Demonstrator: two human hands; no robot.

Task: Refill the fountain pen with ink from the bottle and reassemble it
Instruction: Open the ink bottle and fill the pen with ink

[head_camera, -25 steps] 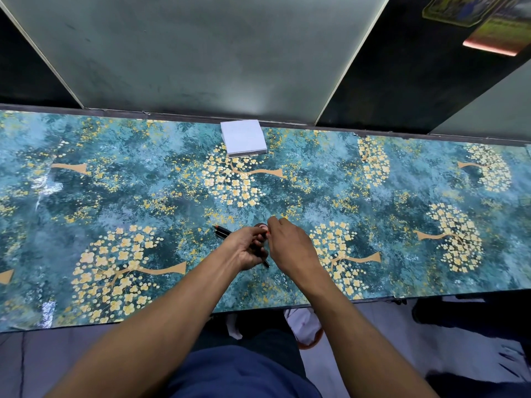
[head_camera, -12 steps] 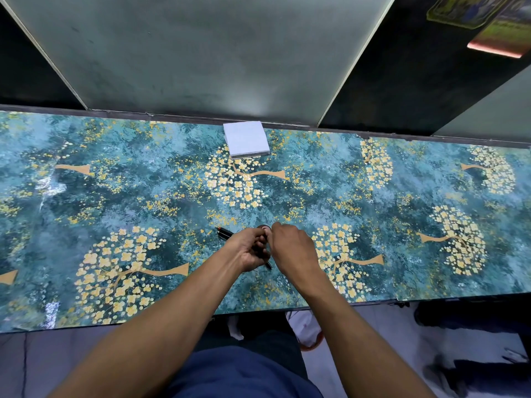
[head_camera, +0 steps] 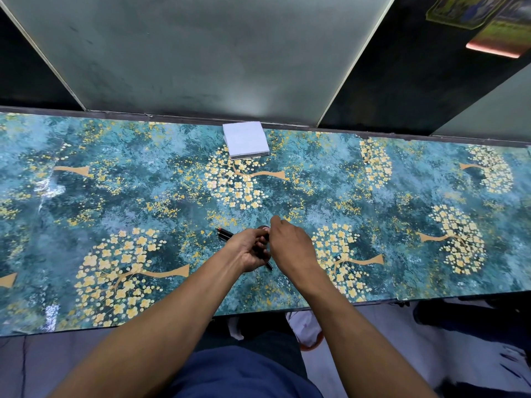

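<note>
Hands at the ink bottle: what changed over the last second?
Very little. The right hand has lifted its fingers slightly above the small bottle; the left hand still grips it. The black pen and white paper stack have not moved.

Glossy printed tabletop, matt paper, dark plastic pen.

The table (head_camera: pixel 143 196) wears a smooth, shiny covering printed with teal brushwork and gold blossom trees; it throws white glare patches near its left end, like a laminated or vinyl sheet. The white pad (head_camera: pixel 246 140) at the far edge looks like matt paper, its stacked leaves showing along the near side. The pen (head_camera: pixel 227 233) looks like smooth black plastic with a slight sheen and a red band at its tip. The grey panel (head_camera: pixel 201 53) behind the table is dull and smudged, faintly scuffed. The dark blue clothing (head_camera: pixel 238 374) looks like soft matt cloth.
</note>
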